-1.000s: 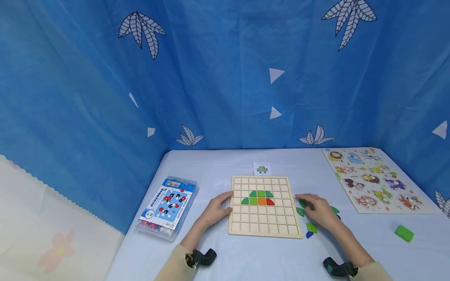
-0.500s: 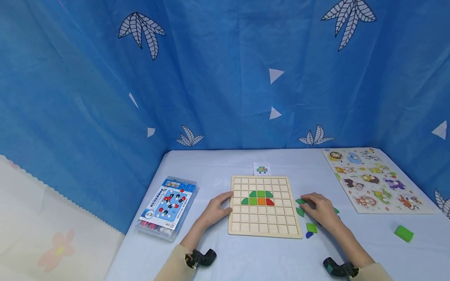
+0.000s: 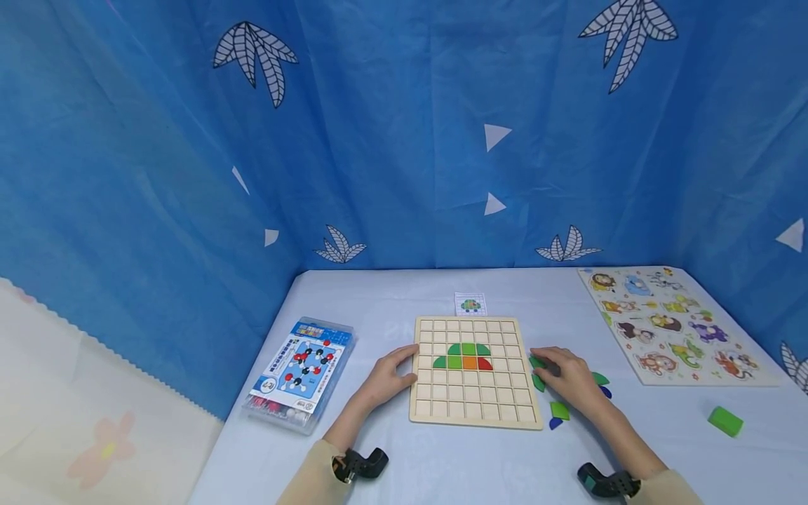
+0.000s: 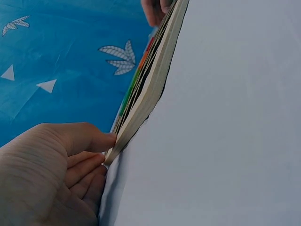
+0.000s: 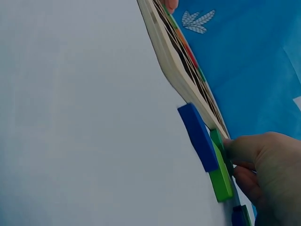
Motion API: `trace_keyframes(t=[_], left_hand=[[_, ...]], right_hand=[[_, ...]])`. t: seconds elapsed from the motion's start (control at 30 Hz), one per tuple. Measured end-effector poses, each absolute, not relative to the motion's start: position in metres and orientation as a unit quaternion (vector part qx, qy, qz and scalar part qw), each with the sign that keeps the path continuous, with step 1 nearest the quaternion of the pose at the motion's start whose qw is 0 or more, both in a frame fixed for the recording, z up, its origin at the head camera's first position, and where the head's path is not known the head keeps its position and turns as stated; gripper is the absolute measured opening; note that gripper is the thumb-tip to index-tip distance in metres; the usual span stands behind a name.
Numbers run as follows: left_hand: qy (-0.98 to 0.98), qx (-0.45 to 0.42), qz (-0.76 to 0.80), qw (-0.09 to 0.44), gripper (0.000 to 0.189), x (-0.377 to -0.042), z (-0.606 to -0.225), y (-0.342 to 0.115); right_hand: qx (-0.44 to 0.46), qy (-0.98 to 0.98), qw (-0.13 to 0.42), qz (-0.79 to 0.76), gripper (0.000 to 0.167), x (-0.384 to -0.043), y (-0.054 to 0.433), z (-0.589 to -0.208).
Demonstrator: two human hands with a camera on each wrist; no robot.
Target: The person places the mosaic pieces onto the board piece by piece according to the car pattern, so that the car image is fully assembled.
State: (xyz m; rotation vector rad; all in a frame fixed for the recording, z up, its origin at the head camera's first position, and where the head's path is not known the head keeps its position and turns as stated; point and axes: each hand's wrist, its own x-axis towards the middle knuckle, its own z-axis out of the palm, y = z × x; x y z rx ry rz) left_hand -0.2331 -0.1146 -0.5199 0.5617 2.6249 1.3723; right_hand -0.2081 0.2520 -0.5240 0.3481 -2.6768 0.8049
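The left hand [image 3: 384, 376] rests against the left edge of a wooden grid board [image 3: 454, 394]. In the left wrist view, its thumb touches the rim and the other fingers lie loosely beside it. Inset in the grid are green, orange and red pieces [image 3: 469, 355], forming a dome shape. Just off the board's right edge, the right hand [image 3: 573, 376] pinches a dark green curved piece [image 3: 535, 362] between thumb and index finger, low at the table. A second dark green piece [image 3: 539, 383] lies just below the thumb. Part of the pinched piece is hidden by the fingers.
A green square [image 3: 560, 410] and a blue piece [image 3: 555, 423] lie nearer; more green [image 3: 600, 379] and blue pieces sit beyond the right hand. A picture card [image 3: 470, 304] is behind the board. Around stand a plastic case [image 3: 301, 372], an animal puzzle [image 3: 672, 326] and a green block [image 3: 726, 421].
The right hand draws back slightly to the right, then returns left towards the board, and the dark green piece at its fingertips shifts left. The left hand and board stay still.
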Motion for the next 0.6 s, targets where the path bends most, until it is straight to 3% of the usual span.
trace_keyframes(t=[0.6], left_hand=[[0.869, 0.186, 0.454, 0.062, 0.057, -0.233, -0.520, -0.115]], right_hand=[[0.153, -0.915, 0.157, 0.339, 0.029, -0.213, 0.216, -0.492]])
